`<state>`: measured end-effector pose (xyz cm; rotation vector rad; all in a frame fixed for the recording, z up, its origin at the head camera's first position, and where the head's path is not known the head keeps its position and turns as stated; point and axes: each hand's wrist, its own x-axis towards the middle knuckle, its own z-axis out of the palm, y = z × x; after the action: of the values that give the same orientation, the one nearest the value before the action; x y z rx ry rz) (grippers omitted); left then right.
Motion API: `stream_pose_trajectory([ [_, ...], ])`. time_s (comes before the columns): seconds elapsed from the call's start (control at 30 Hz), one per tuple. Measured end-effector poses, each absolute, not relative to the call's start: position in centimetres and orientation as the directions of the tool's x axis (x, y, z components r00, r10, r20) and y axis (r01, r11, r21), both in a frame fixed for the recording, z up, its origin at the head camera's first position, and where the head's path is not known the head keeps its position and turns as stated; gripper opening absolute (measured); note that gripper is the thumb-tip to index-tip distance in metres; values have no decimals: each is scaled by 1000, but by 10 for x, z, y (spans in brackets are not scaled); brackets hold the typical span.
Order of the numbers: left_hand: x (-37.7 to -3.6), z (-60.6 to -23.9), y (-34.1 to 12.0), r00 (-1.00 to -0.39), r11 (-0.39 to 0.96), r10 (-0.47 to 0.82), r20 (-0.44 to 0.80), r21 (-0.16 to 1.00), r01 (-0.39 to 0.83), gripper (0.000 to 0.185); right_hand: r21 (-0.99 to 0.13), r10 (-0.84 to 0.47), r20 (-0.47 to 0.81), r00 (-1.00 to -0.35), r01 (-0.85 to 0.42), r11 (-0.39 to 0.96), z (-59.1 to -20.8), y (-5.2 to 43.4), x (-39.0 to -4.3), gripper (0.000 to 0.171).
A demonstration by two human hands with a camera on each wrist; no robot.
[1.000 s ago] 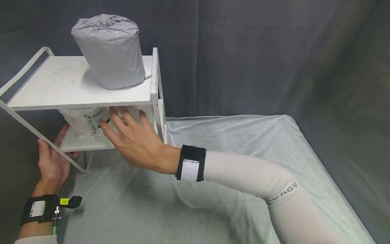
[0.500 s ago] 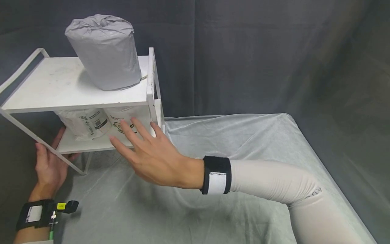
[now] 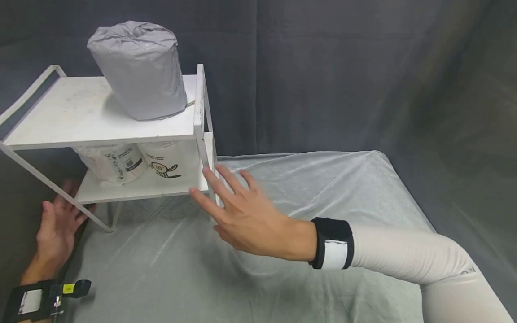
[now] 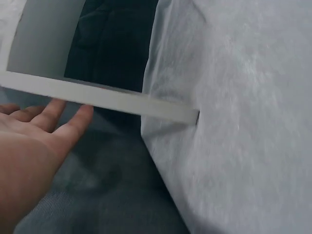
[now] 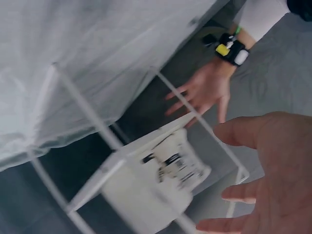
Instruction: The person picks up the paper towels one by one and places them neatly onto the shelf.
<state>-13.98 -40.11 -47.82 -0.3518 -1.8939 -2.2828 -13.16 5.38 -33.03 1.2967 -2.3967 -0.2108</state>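
A white two-tier wire rack (image 3: 101, 134) stands at the table's left end. A grey wrapped roll (image 3: 137, 72) sits on its top shelf. Two white wrapped rolls (image 3: 161, 159) with printed labels stand on the lower shelf, also seen from below as the white rolls (image 5: 165, 180). My right hand (image 3: 238, 211) is open with straight, spread fingers, just right of the rack's front right post and holding nothing. My left hand (image 3: 56, 224) is open below the rack's left frame bar (image 4: 97, 97), apart from it.
A pale grey cloth (image 3: 282, 202) covers the table, whose right and far edges drop off to a dark curtain backdrop (image 3: 363, 67). The cloth's left edge (image 4: 156, 146) lies beside the rack's foot. Black bands wrap both wrists.
My right hand has drawn back out of the lower shelf and to the right, leaving the white rolls. My left hand has let go of the rack's frame and dropped lower.
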Motion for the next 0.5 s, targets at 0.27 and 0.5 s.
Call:
stream_pose_trajectory([
  [0.27, -130, -468, -389, -965, 59, 11, 262, 963, 262, 65, 283, -739, 300, -603, -684, 673, -348, 118, -146, 83],
  [0.5, -99, -463, -392, -981, 510, -71, 181, 852, 120, 70, 239, -642, 299, -706, -596, 766, -369, 167, -146, 85],
])
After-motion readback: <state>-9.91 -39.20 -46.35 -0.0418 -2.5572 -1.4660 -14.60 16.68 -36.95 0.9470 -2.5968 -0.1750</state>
